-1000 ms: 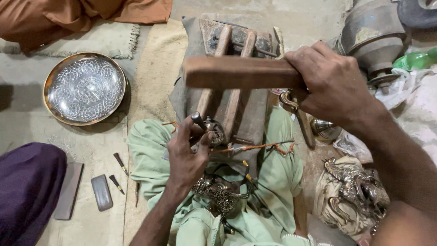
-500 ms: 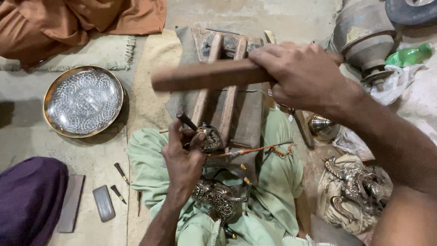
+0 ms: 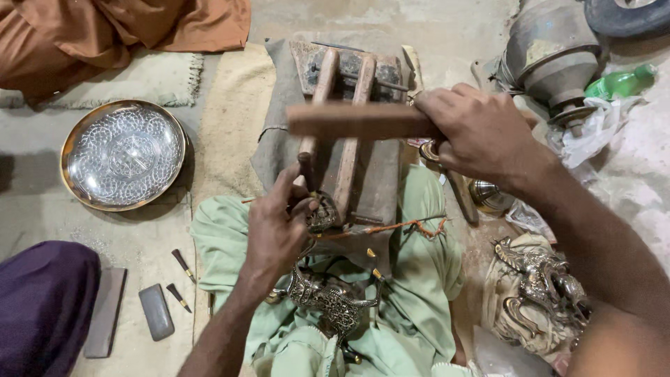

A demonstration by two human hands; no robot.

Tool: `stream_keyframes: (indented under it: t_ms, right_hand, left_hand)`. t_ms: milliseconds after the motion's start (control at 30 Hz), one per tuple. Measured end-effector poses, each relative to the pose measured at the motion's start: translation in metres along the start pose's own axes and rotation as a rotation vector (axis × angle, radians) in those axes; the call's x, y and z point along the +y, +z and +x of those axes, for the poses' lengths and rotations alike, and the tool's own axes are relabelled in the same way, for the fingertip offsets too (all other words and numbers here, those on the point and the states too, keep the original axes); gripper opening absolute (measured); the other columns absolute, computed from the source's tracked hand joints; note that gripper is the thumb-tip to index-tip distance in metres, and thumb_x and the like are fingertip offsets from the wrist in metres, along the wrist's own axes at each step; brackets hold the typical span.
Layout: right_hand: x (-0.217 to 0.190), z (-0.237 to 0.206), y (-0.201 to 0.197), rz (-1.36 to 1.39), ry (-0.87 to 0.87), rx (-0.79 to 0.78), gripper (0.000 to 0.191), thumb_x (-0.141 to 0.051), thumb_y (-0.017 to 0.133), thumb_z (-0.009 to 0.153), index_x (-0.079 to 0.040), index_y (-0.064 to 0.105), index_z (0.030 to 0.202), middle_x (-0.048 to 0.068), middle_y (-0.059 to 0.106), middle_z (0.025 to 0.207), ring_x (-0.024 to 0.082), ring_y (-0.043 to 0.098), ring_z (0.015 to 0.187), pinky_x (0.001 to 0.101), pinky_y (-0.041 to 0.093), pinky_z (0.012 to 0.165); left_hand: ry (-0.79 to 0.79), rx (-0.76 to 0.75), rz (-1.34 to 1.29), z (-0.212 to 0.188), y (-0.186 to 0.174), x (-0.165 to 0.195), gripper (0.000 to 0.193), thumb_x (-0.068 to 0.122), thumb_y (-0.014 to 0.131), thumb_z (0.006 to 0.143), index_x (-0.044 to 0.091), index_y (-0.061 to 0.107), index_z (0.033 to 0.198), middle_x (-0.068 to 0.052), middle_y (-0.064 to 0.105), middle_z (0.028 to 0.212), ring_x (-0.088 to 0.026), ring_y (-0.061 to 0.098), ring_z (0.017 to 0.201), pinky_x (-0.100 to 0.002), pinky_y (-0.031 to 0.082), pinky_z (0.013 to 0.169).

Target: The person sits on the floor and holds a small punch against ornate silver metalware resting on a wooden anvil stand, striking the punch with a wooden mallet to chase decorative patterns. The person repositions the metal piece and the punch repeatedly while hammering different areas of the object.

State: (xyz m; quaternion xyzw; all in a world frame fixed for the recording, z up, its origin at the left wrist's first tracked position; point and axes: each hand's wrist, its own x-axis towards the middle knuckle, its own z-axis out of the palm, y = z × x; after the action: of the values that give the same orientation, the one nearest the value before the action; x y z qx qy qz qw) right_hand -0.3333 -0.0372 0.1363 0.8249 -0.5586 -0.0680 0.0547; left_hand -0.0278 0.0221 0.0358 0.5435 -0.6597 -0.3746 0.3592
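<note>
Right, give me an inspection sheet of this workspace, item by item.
Surface: bare floor with a tan mat and a wooden jig.
Job's things: wooden mallet; chisel set on a small metal piece.
Clutter: engraved plate, small tools, grey stone, ornate metalware, green bottle.
Grippers: right hand grips the mallet; left hand holds the chisel.
Cables: orange cord.
Surroundings: orange cloth, metal vessel.
</note>
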Motion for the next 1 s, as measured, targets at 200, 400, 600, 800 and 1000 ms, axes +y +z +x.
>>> stream_keyframes:
  t_ms: [200, 400, 600, 800, 1000]
  right_hand:
    - [0.007, -0.036, 0.053, 0.378, 0.104, 0.084, 0.051, -0.014, 0.073, 0.078, -0.008, 0.061, 0.127, 0.017, 0.071, 0.094, 0.035, 0.071, 0.086, 0.0498, 0.057, 0.076]
    - [-0.014, -0.056, 0.089, 0.667, 0.186, 0.306, 0.053, -0.028, 0.085, 0.08, -0.008, 0.061, 0.123, 0.018, 0.073, 0.088, 0.029, 0.075, 0.073, 0.0417, 0.059, 0.067]
    - [-0.013, -0.059, 0.081, 0.627, 0.094, 0.265, 0.048, -0.015, 0.078, 0.079, -0.012, 0.067, 0.125, 0.016, 0.075, 0.09, 0.024, 0.073, 0.077, 0.0387, 0.058, 0.069]
    - [0.001, -0.049, 0.042, 0.487, -0.034, 0.238, 0.058, -0.009, 0.079, 0.068, -0.015, 0.068, 0.124, 0.013, 0.077, 0.096, 0.03, 0.073, 0.079, 0.0396, 0.058, 0.072]
    - [-0.001, -0.037, 0.016, 0.268, -0.061, 0.102, 0.061, -0.014, 0.082, 0.068, -0.014, 0.069, 0.128, 0.013, 0.076, 0.097, 0.031, 0.072, 0.077, 0.0437, 0.057, 0.071]
  left_hand:
    - [0.098, -0.337, 0.035, 0.032, -0.027, 0.009, 0.057, 0.002, 0.072, 0.087, 0.013, 0.054, 0.14, -0.013, 0.08, 0.091, -0.024, 0.079, 0.08, -0.04, 0.062, 0.074]
    - [0.267, -0.576, 0.103, 0.05, -0.037, 0.023, 0.057, 0.003, 0.067, 0.09, 0.017, 0.053, 0.143, -0.013, 0.079, 0.099, -0.025, 0.078, 0.088, -0.042, 0.062, 0.078]
    - [0.29, -0.567, 0.128, 0.048, -0.04, 0.026, 0.059, 0.001, 0.068, 0.088, 0.014, 0.051, 0.143, -0.016, 0.078, 0.101, -0.029, 0.078, 0.091, -0.044, 0.061, 0.076]
    - [0.253, -0.406, 0.061, 0.033, -0.036, 0.013, 0.058, -0.005, 0.065, 0.087, 0.011, 0.052, 0.141, -0.014, 0.077, 0.101, -0.028, 0.079, 0.09, -0.04, 0.064, 0.078]
    - [0.184, -0.239, -0.069, 0.013, -0.03, -0.023, 0.056, -0.005, 0.07, 0.089, 0.011, 0.054, 0.14, -0.011, 0.077, 0.095, -0.025, 0.078, 0.085, -0.039, 0.064, 0.076]
